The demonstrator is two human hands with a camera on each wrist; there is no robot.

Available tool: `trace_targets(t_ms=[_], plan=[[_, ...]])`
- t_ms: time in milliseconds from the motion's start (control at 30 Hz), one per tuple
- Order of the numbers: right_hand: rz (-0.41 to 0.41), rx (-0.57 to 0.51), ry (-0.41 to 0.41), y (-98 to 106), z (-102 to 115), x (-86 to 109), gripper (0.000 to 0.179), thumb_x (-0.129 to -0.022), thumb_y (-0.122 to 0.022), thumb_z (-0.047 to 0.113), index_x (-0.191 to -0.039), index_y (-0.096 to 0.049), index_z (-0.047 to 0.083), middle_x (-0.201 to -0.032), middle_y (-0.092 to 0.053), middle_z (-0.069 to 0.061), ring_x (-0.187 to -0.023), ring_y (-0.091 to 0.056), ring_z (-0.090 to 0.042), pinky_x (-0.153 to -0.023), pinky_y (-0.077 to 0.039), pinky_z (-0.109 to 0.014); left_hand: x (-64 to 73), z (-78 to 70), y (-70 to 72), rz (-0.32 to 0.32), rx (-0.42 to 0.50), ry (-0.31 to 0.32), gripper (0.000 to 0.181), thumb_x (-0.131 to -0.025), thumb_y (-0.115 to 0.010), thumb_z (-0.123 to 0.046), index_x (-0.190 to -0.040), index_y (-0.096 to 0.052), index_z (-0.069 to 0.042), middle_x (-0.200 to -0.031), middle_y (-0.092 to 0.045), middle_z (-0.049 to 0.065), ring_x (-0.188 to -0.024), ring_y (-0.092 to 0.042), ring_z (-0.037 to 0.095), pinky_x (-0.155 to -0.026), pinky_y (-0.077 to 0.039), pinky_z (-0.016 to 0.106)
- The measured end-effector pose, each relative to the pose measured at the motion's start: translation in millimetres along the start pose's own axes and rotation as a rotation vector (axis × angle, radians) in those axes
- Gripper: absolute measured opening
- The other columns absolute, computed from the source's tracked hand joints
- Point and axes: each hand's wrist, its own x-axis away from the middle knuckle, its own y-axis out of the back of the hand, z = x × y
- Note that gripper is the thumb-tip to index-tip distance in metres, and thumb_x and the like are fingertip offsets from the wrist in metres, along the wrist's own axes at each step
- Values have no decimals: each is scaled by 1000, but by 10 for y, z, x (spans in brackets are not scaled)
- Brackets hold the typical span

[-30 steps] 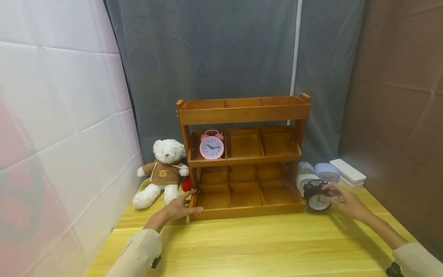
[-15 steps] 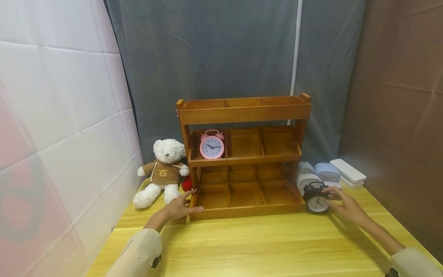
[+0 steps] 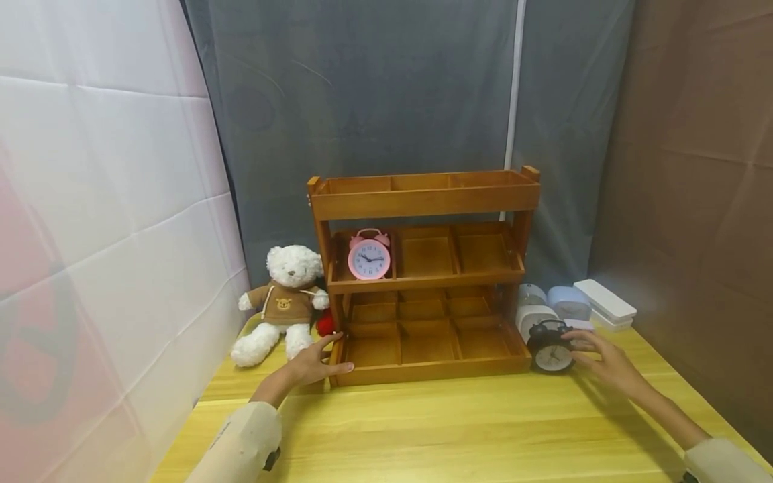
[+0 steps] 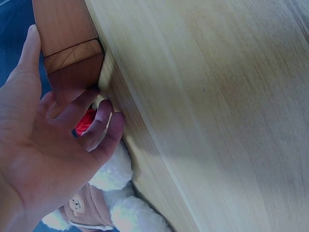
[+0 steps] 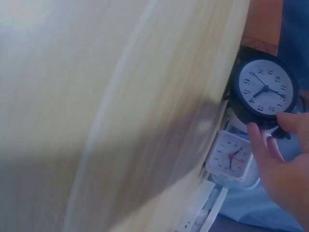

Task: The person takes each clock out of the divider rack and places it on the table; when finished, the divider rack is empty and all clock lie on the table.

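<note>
A brown wooden shelf rack (image 3: 423,372) with divided tiers stands on the table. My left hand (image 3: 306,365) holds its lower front left corner, thumb at the front and fingers along the side. In the left wrist view, that hand (image 4: 48,140) lies round the wooden corner. My right hand (image 3: 606,362) holds the right side of a black twin-bell alarm clock (image 3: 552,357), upright beside the rack's lower right end. In the right wrist view, the thumb touches the clock's (image 5: 265,89) rim. A pink alarm clock (image 3: 370,259) sits in the middle tier's left compartment.
Left of the rack sits a white teddy bear (image 3: 290,302) in a brown hoodie, with a red object (image 3: 326,323) behind it. Behind the black clock are a white square clock (image 5: 231,157), a light blue rounded object (image 3: 570,303) and white boxes (image 3: 606,300).
My right hand and the black alarm clock have shifted slightly left, closer to the rack's right end. My left hand stays at the rack's corner.
</note>
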Motion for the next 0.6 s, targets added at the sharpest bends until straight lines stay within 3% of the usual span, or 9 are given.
trace_targets(t_ms=[233, 333, 600], plan=[[2, -57, -9, 119, 61, -43, 39, -91, -74, -8, -128, -64, -1, -121, -68, -30, -101, -68, 0, -72, -60, -22, -6, 14, -9, -6, -3, -3, 95, -89, -81, -48, -161, -34, -8, -157, -39, 34, -136, -51, 50, -106, -47, 61], [3, -55, -3, 165, 103, -75, 40, -92, -74, -7, -130, -63, -3, -123, -68, -28, -103, -67, 1, -74, -59, -21, -18, 29, -12, -8, -12, -7, 96, -89, -81, -49, -161, -35, -7, -156, -40, 34, -136, -51, 50, -106, -47, 61], [-34, -133, 93, 221, 254, -228, 41, -88, -74, -14, -127, -65, -7, -122, -67, 12, -106, -68, 1, -82, -57, -15, -40, 56, -16, -4, -20, -8, 97, -89, -81, -51, -161, -34, -7, -156, -40, 34, -136, -51, 49, -106, -46, 62]])
